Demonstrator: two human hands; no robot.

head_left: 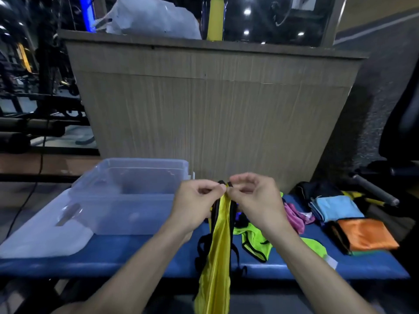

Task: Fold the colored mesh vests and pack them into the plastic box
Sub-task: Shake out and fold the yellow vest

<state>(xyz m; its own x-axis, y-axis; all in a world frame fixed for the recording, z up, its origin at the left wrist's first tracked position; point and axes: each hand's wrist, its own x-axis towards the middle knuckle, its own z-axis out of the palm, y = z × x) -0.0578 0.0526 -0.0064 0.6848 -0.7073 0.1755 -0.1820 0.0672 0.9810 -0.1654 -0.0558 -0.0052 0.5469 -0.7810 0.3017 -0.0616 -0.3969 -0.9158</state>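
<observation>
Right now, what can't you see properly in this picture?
- Head view: the yellow vest runs off the bottom edge, so its lower end is cut off.
- Things under the orange cloth and blue cloth are covered; how many lie stacked there is unclear.
- The plastic box has cloudy walls and glare; whether anything lies inside is hard to tell.
- The left hand and right hand hide the vest's top.
</observation>
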